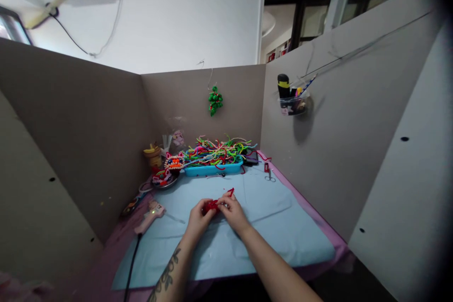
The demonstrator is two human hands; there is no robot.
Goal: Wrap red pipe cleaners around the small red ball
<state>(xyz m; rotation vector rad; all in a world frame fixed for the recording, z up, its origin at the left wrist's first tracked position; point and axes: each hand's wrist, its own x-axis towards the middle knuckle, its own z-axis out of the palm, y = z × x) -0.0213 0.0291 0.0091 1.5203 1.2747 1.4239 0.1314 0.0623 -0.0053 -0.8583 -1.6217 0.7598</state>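
Observation:
Over the middle of the light blue table cover point(262, 238), both my hands come together at a small red fuzzy piece point(211, 205) that looks made of pipe cleaner. My left hand point(201, 214) is closed around its left side. With fingers pinched, my right hand point(231, 210) grips its right side, and a red end sticks up above those fingers. My fingers cover part of the piece, so its full shape is hidden. To the left of my hands lies a pink glue gun point(150, 219) with a black cord.
A blue tray point(214, 170) heaped with colourful pipe cleaners stands at the back. Small scissors point(270, 178) lie at back right, a dark bowl point(165, 181) of crafted pieces at back left. Grey partitions point(201, 127) enclose the table; a tool cup point(293, 105) hangs on the right one.

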